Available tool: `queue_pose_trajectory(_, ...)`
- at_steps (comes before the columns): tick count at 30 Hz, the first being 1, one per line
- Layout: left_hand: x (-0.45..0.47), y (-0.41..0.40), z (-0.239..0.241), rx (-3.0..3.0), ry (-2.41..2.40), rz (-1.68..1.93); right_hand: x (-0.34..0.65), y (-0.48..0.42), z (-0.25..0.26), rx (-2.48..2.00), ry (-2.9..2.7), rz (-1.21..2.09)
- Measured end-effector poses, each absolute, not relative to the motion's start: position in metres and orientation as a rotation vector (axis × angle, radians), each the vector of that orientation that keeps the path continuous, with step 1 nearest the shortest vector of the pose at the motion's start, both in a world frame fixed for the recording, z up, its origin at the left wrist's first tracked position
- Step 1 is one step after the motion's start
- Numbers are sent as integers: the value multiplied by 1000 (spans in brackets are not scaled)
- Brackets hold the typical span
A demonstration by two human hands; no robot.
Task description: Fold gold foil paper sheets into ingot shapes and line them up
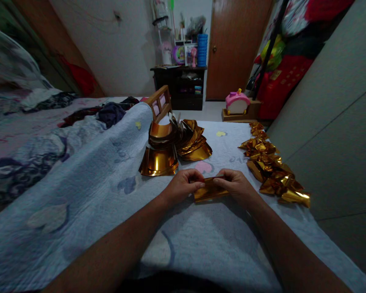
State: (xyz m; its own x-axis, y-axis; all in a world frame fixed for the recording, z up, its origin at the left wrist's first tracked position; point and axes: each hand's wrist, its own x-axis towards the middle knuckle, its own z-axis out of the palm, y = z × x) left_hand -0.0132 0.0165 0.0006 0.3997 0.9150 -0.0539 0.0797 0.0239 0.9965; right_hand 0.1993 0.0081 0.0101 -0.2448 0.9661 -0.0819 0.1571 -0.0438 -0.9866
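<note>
Between my two hands is a sheet of gold foil paper (210, 193), its top edge folded or doubled over and its lower part hanging toward the blue cloth. My left hand (185, 184) pinches the upper left of it between thumb and fingers. The upper right is gripped the same way by my right hand (235, 184). Beyond my left hand lies a stack of flat gold foil sheets (159, 159), with a second fanned-out pile (195, 142) beside it. Folded gold foil pieces (270, 162) form a long heap to the right of my right hand.
A blue patterned cloth (110, 228) covers the surface under my hands. A wooden chair back (161, 99) rises at its far edge. A pink and white toy (237, 102) stands on a box beyond. Bedding and clothes (110, 114) lie left; a pale panel (332, 134) borders the right.
</note>
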Motion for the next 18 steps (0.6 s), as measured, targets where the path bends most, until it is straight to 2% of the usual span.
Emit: queue_pose_trajectory(18, -10, 14, 4, 1273, 992, 914, 202, 6, 9, -1166, -1271, 1455)
